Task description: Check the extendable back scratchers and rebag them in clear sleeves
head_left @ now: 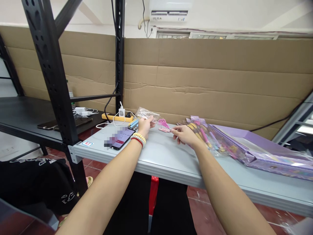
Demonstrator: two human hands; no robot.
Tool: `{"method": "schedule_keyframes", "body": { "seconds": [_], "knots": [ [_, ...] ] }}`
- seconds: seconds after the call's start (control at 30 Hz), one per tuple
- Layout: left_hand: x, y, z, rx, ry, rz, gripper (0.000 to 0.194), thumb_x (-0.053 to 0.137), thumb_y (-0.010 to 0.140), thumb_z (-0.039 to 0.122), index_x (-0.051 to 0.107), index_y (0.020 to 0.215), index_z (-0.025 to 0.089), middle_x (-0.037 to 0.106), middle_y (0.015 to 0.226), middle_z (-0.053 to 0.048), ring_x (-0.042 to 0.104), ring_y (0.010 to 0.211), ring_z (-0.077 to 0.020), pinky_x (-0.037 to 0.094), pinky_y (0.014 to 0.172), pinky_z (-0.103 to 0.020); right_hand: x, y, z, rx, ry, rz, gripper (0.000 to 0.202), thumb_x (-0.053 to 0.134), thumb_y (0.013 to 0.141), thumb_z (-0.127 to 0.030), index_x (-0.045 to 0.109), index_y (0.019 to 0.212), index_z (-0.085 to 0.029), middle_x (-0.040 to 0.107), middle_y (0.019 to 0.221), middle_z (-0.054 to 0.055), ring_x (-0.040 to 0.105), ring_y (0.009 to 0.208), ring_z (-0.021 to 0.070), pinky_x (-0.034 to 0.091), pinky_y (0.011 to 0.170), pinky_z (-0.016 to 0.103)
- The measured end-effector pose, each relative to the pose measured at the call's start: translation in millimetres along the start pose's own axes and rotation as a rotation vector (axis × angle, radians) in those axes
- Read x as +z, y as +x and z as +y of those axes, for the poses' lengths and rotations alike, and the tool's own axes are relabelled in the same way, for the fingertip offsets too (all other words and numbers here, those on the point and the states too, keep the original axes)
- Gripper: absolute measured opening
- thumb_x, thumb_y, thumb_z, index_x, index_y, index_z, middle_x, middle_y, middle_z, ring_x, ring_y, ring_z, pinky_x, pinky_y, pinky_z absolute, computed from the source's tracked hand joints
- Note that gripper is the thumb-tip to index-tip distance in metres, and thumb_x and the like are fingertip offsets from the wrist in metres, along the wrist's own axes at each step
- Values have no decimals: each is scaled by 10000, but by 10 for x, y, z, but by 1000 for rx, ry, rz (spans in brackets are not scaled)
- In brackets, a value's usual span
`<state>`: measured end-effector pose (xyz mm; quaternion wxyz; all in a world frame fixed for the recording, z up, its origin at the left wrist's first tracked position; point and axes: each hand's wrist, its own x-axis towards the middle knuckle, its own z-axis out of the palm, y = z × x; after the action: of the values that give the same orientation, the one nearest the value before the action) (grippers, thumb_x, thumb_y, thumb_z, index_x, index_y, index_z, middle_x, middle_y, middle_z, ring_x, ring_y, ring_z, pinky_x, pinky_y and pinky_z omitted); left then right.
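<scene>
While a person in black clothing (pixel 34 182) sat at the far left, beside a dark shelf (pixel 17 107) holding a tablet (pixel 80 122) and white chargers (pixel 81 110), a black perforated post (pixel 49 71) stood at the near end of a pale grey table (pixel 168 160). Tall sheets of cardboard (pixel 207 78) walled off the back, below a white air conditioner (pixel 170 14), and reddish tiles (pixel 198 195) covered the floor. On the table's left lay a phone (pixel 123 138), with a yellow power strip (pixel 110 117) behind it and some blue pens (pixel 133 123) near its upper end. Toward the right came a spread of bagged, colourful items (pixel 205 135), then an open purple box (pixel 274 160) reaching the picture's edge. Between phone and bagged items, the left hand (pixel 146 126), banded at the wrist, had its fingers closed on a crinkled clear plastic bag (pixel 146 113). Just right of that bag was a pink hand-shaped piece (pixel 163 123) on a thin shaft, above a small pink card (pixel 164 130); whether bag and piece touched, I could not tell. The right hand (pixel 182 133) pinched the shaft between thumb and forefinger, its other fingers loosely curled.
</scene>
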<state>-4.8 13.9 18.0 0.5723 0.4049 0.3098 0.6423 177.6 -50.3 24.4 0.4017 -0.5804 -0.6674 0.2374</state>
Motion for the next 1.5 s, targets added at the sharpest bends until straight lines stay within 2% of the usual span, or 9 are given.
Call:
{"method": "schedule_keyframes", "body": {
  "seconds": [0.27,0.47,0.7,0.9,1.03,1.17,1.27,1.4,1.5],
  "knots": [
    [15,-50,-10,22,86,-188,182,694,774,208,548,693,136,652,691,-40,626,609,-110,520,631,-258,29,9,6,13,32,-47,176,599,838,-305,666,789,-150,619,540,3,448,295,69,312,264,173],
    [31,-42,-34,42,163,-209,162,678,788,167,523,753,138,647,674,-34,638,619,-123,539,620,-265,52,3,-24,29,37,-103,246,586,854,-363,678,856,-135,614,554,-5,379,303,36,270,298,169],
    [27,1,-62,158,64,-131,159,672,775,159,546,870,146,644,690,-6,637,627,-115,565,650,-280,80,-24,-101,135,84,-150,163,541,890,-299,573,839,-147,630,581,8,428,318,54,249,302,179],
    [29,-38,-48,106,79,-224,197,704,751,150,572,897,136,659,710,-5,636,600,-106,570,691,-302,100,-25,-118,177,204,-222,209,523,897,-321,549,783,-147,633,573,30,421,302,67,244,294,190],
    [54,-92,-47,62,88,-286,167,704,737,116,587,855,125,653,689,-6,623,593,-98,562,626,-258,112,-12,-86,139,233,-188,224,615,832,-356,599,781,-138,630,588,26,421,327,62,247,300,191],
    [81,-124,-60,40,128,-343,150,726,704,122,598,781,120,658,676,-30,635,615,-125,573,624,-279,126,9,-43,127,203,-110,290,677,777,-407,585,704,-142,584,532,11,412,349,59,282,322,198],
    [82,-95,-68,82,106,-259,156,716,714,140,604,822,127,667,697,-37,641,608,-132,578,625,-294,126,12,-44,145,185,-69,335,706,746,-427,530,662,-154,587,544,14,434,361,62,323,348,204],
    [41,-3,-55,170,5,-45,139,655,751,116,581,867,133,635,665,-3,625,566,-103,558,557,-234,95,-8,-71,198,159,-186,387,693,734,-508,514,700,-167,584,559,16,503,411,93,328,356,208],
    [3,35,-29,205,-57,55,120,620,773,105,562,875,132,630,669,0,619,564,-90,546,541,-208,61,-7,-60,210,85,-175,446,662,728,-586,513,703,-166,522,512,-15,416,377,65,280,357,205]
  ]
}}
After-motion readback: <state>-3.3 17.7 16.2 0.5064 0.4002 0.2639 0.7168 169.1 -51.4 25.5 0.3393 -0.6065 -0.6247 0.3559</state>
